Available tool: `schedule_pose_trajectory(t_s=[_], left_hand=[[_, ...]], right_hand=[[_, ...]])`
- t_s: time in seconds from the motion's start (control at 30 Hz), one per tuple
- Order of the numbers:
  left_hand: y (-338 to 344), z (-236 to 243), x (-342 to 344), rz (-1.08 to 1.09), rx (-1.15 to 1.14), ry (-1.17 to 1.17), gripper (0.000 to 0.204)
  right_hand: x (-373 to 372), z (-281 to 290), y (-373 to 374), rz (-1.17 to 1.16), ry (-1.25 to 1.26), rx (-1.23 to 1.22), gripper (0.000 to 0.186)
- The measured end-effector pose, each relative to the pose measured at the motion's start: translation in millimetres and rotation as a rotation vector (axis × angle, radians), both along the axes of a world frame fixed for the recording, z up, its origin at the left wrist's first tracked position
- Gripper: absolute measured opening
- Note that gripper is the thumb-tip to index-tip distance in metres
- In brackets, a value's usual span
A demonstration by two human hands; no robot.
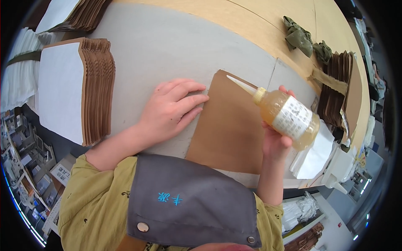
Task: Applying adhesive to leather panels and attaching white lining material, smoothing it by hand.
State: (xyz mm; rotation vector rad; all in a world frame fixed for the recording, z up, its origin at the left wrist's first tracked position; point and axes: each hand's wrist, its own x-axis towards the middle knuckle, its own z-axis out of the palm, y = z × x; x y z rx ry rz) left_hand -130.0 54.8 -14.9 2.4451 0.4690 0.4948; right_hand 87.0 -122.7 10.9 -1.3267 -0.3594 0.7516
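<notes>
A squeeze bottle (pixel 289 117) of amber liquid, probably glue, is gripped in my right hand (pixel 274 144). It has a white label and a yellowish cap, and its long pale nozzle slants up and left over a flat brown sheet (pixel 226 129). Whether the nozzle tip touches the sheet, I cannot tell. My left hand (pixel 173 104) rests on the grey work surface (pixel 146 46) with its fingers apart, fingertips at the sheet's left edge. Nothing is held in it.
At the left stands a thick stack of brown folded pieces (pixel 98 92) with a white face, and another stack (pixel 79 19) lies behind it. Crumpled green cloth (pixel 298 37) lies far right, near a tied brown bundle (pixel 333 92). White sheets (pixel 314 157) sit beneath the bottle's right end.
</notes>
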Motion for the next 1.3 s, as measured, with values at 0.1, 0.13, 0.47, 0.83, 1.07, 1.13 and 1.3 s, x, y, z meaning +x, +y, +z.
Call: schedule_pose_trajectory(t_s=[0.1,0.13,0.47,0.83,1.07,1.13,1.3], left_hand=[[-2,-1,0,-0.004,0.002,-0.011,0.029],[-3,0,0,-0.004,0.0,-0.015,0.029],[-4,-2,1,0.002,-0.016,-0.005,0.03],[1,-4,-2,0.029,-0.11,-0.052,0.03],[1,-6,-1,0.043,-0.128,-0.064,0.028],[0,-6,0,0.063,-0.088,-0.12,0.022],[3,-7,-1,0.043,-0.139,-0.092,0.024]], right_hand=[[3,2,15,0.013,-0.02,-0.041,0.13],[5,1,16,0.017,-0.018,-0.039,0.13],[7,2,28,0.123,-0.046,-0.091,0.125],[15,2,31,0.143,-0.106,-0.084,0.12],[14,-2,26,0.177,-0.096,-0.073,0.119],[14,-3,22,0.177,-0.085,-0.074,0.118],[12,-3,18,0.202,-0.094,-0.049,0.117]])
